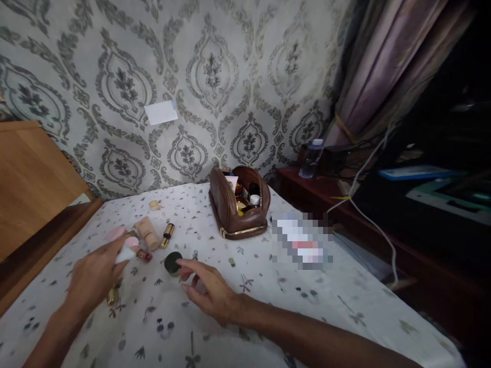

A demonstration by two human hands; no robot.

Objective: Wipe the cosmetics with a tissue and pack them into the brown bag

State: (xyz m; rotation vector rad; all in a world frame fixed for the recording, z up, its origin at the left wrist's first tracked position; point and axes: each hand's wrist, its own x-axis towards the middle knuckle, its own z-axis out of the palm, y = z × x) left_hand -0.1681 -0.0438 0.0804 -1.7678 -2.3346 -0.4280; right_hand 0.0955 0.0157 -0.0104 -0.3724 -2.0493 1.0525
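Observation:
My left hand (94, 273) is closed around a small white item (126, 253), perhaps a tube; its kind is partly hidden by my fingers. Around it lie pink round items (117, 233), a beige cosmetic tube (147, 232), a small red glass-like bottle (144, 255) and a gold-and-black lipstick (168, 235). Another gold piece (112, 295) sits beneath the left hand. My right hand (209, 291) has its fingers apart, the index fingertip at the edge of a dark green round jar or lid (173, 262). I cannot tell whether it presses on it.
A brown makeup bag (240, 207) stands unzipped at the back, filled with cosmetics. A small cream-coloured pot (154, 205) lies near the wall. Right of the bag is a blurred-out item (301, 240). A water bottle (311, 158) and white cable (389, 250) are by the dark red furniture.

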